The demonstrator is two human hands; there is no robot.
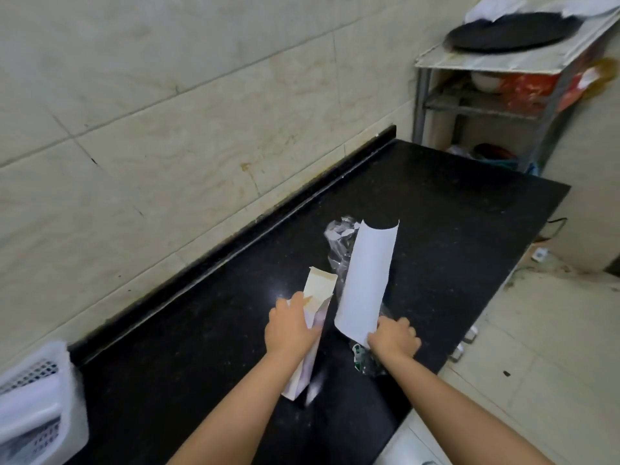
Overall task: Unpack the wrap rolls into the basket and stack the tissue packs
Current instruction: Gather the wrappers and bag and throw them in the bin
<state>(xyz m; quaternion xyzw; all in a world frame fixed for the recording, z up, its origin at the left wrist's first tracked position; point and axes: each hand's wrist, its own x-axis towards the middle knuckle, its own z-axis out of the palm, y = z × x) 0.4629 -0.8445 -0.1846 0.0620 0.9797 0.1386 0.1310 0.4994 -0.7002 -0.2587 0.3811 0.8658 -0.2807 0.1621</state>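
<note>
Head view of a black stone countertop (453, 209) set against a pale tiled wall (167, 95). The left hand (290, 327) grips a long, narrow carton (313, 317) around its middle, fingers curled over the upper face and thumb side toward the wall; the carton is tilted, its open flap end raised toward the wall and its lower end touching or just above the counter near the person. The right hand (394, 340) pinches the near edge of a curved white sheet (367, 280), fingers bunched together on that edge; whether this is a wrap roll or its paper liner cannot be told. The sheet rises away from the hand, its far end arched into a half-tube. It lies just beside the carton, apart from it. Behind and under the sheet, crumpled clear plastic packaging (339, 243) rests on the counter, with a further piece bearing green print just below the right wrist. A white perforated basket (67, 391) sits at the lower left edge of the frame, well apart from both hands, with pale contents that are too blurred to identify. At upper right a metal shelf rack (436, 62) carries a dark round pan (510, 31) on its top level
</note>
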